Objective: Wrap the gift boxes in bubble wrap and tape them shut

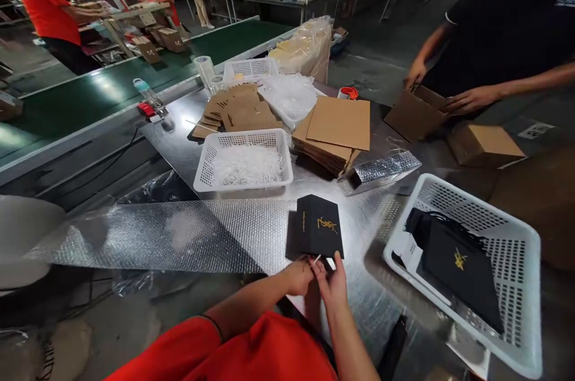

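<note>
A black box (pixel 320 226) with a gold monogram faces up in front of me, at the right end of a strip of bubble wrap (pixel 233 231). At its lower right corner the thumb of my right hand (pixel 331 282) presses the edge, with the fingers curled just below. My left hand (pixel 300 276) is closed by the near edge of the box; what its fingers pinch is hidden. A thin white piece (pixel 317 259) shows between the two hands. Whether the box rests on the metal table (pixel 359 273) or is lifted slightly, I cannot tell.
White baskets hold paper shreds (pixel 247 165) and black bags (pixel 462 267). Flattened cardboard (pixel 339 122) and a silvery bubble-wrap piece (pixel 389 166) lie beyond the box. Across the table, a co-worker's hands (pixel 474 98) handle a carton (pixel 417 111). A green conveyor (pixel 179 75) runs behind.
</note>
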### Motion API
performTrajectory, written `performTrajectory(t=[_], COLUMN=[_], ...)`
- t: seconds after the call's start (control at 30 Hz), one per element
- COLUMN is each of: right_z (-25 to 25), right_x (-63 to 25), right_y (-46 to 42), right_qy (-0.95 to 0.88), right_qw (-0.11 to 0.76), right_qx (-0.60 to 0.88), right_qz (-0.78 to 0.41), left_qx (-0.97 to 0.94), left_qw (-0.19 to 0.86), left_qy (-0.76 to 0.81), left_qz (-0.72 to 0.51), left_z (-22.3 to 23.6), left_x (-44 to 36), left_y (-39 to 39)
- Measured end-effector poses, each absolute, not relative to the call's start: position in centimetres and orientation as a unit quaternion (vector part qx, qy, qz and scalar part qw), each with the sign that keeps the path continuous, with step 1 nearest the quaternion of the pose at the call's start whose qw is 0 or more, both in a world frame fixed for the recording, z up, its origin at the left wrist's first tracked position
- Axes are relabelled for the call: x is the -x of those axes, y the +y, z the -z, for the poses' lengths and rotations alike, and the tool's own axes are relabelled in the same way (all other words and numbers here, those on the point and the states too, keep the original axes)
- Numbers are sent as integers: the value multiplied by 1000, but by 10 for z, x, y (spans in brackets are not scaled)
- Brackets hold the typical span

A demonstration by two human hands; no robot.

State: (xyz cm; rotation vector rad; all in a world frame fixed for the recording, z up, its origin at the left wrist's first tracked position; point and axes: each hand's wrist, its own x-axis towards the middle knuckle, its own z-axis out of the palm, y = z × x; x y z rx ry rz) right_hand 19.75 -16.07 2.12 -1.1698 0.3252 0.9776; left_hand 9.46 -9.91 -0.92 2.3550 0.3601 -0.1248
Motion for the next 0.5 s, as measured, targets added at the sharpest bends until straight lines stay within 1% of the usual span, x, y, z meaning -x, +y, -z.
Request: performTrajectory(t=[0.1,0.17,0.23,0.3,0.37,0.43,0.5], right_z=[-9,-1,5,10,14,15,15], right_x=[-193,-193,-194,-195,-198,-204,-217], right_y=[-136,-134,-136,-138,-139,-141,-145], right_qy=[179,180,181,172,163,167,183], right_qw=[707,707,708,709,706,705,709], right_qx=[539,551,560,567,575,582,588], right_qz=[-420,-405,-390,-382,-380,-368,-345], left_qx=[-944,-945,-933,-904,-872,-867,-874], left_qw=[310,308,303,266,232,233,252], left_qy=[74,81,182,330,426,431,400], left_qz=[80,77,65,59,72,96,109], left_z=[6,1,-3,-7,-8,-5,-1], left_x=[-70,-40,-2,38,70,85,82], left_y=[-101,-97,-85,-66,-44,-26,-15])
